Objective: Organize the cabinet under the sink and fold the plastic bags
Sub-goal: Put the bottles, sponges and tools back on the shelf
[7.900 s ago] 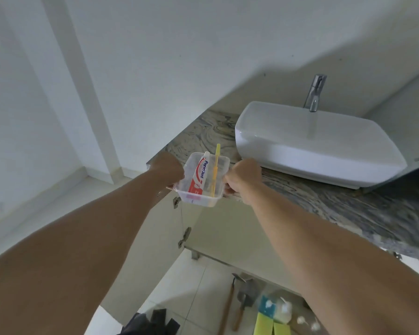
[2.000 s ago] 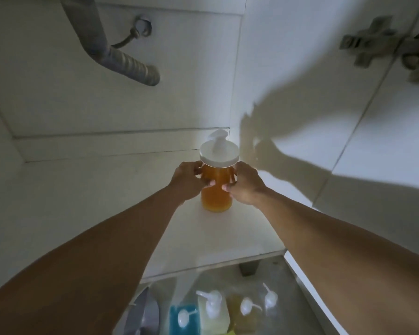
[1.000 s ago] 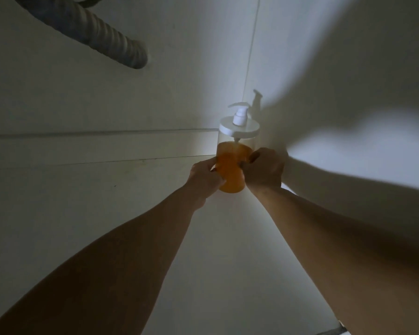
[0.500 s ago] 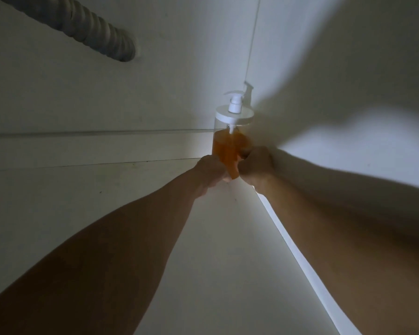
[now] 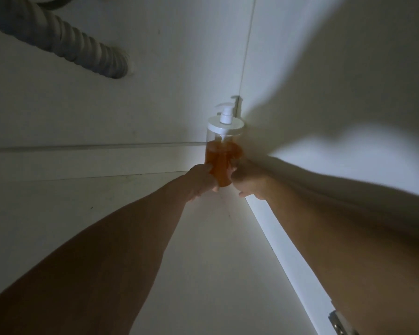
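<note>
Together my left hand (image 5: 202,180) and right hand (image 5: 246,180) grip the pump bottle (image 5: 223,151), steadying it upright toward the cabinet's back corner (image 5: 242,76) just beyond them.

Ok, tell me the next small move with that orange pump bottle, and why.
Probably set it down and let go. Both the left hand and the right hand grip the pump bottle low on its sides, and it stands upright right in the cabinet's back corner, well clear of the drain hose.

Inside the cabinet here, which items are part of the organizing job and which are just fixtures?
In use: pump bottle of orange liquid, gripped by left hand and right hand.
Fixtures: corrugated drain hose, door hinge.
</note>
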A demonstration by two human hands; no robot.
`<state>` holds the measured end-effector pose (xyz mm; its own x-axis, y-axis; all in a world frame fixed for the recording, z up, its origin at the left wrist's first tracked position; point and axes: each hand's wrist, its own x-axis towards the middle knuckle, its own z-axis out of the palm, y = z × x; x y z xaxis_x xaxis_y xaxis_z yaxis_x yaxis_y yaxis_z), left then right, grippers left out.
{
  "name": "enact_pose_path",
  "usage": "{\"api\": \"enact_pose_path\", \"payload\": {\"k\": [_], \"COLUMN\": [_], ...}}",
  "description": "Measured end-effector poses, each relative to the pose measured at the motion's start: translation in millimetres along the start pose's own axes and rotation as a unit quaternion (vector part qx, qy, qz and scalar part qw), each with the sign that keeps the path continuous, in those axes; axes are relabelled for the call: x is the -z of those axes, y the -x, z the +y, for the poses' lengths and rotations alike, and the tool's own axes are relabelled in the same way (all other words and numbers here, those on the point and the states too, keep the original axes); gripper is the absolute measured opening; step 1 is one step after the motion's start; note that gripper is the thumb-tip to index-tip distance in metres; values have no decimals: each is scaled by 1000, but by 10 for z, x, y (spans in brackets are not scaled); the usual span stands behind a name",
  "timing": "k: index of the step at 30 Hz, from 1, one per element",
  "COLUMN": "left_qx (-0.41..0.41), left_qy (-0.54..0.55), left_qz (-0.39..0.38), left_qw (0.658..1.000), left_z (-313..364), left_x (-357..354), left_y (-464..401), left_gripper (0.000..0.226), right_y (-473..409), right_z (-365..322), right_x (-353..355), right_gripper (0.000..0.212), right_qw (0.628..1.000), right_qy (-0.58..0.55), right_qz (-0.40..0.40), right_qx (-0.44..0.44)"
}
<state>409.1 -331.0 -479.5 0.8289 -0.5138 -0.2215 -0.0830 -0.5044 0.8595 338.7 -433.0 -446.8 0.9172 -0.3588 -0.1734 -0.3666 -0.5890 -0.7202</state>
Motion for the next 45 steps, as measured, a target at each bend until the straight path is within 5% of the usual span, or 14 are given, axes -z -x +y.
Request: {"api": "enact_pose_path", "payload": {"k": [4, 8, 22, 28, 33, 45], "left_qx": [-6, 5, 16, 17, 37, 75], "left_qy": [-3, -13, 10, 8, 17, -264], "left_qz": [13, 47, 41, 19, -34, -115], "left_qw": [1000, 999, 999, 1000, 999, 955], "left_z": [-75, -227, -307, -279, -356, -1080], "left_x": [12, 51, 164, 67, -36, -564], "left_y": [5, 117, 1495, 2317, 2988, 3649], "left_gripper": [53, 26, 48, 44, 18, 27], "right_y": [-57, 22, 1197, 2074, 2764, 3480], "right_z": [57, 139, 257, 235, 418, 1173], "right_x": [-31, -167, -99, -135, -198, -658], "right_gripper": [37, 37, 37, 17, 4, 14], "right_qw": [998, 997, 998, 993, 988, 986], "right_qy": [-40, -57, -36, -79, -101, 80], "right_qz": [3, 32, 4, -43, -64, -94], "right_qx": [-53, -35, -61, -82, -102, -112]}}
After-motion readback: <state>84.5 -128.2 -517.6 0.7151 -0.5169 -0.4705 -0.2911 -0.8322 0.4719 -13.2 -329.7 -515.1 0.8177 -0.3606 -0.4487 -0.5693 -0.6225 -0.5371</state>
